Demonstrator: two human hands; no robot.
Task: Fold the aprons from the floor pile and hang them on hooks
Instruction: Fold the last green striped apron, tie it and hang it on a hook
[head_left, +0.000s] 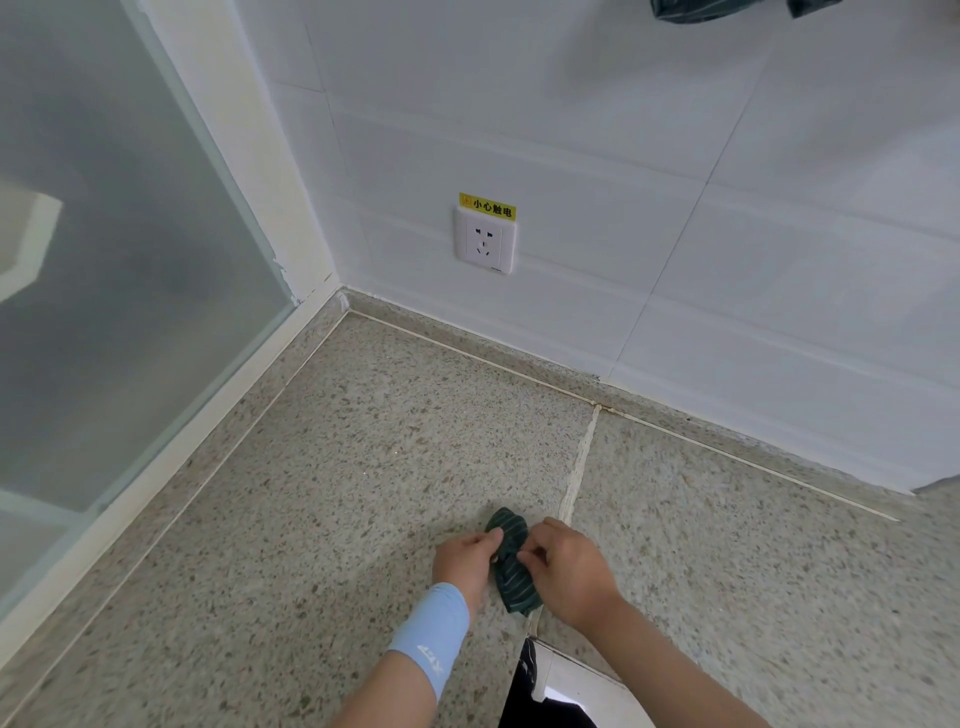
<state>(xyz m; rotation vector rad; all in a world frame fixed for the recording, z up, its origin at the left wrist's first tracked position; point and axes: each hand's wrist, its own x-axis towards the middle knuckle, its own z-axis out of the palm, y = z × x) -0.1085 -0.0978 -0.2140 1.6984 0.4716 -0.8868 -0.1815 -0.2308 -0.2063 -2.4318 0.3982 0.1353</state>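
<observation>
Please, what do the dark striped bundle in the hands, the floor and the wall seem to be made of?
The apron looks like soft woven cloth: dark green, pale stripes, crumpled folds. The floor: speckled beige stone-like tile, matt, with grout joints. The wall: white tile, probably ceramic, slightly glossy, thin joints.

View: head, a single wide-angle camera.
Position: worn on the person's head, high above the floor (363, 467).
Facing: forward and steeply down into a room corner.
Landmark: wall socket (485, 240), near the frame's centre line, in the upper half.
Left of the wall socket: glass panel (130, 260), its edges bowed by the lens.
Below the wall socket: floor, then the left hand (465, 558) and right hand (566, 566) pinching an apron (514, 587). These lie nearest the camera, low in the frame.
</observation>
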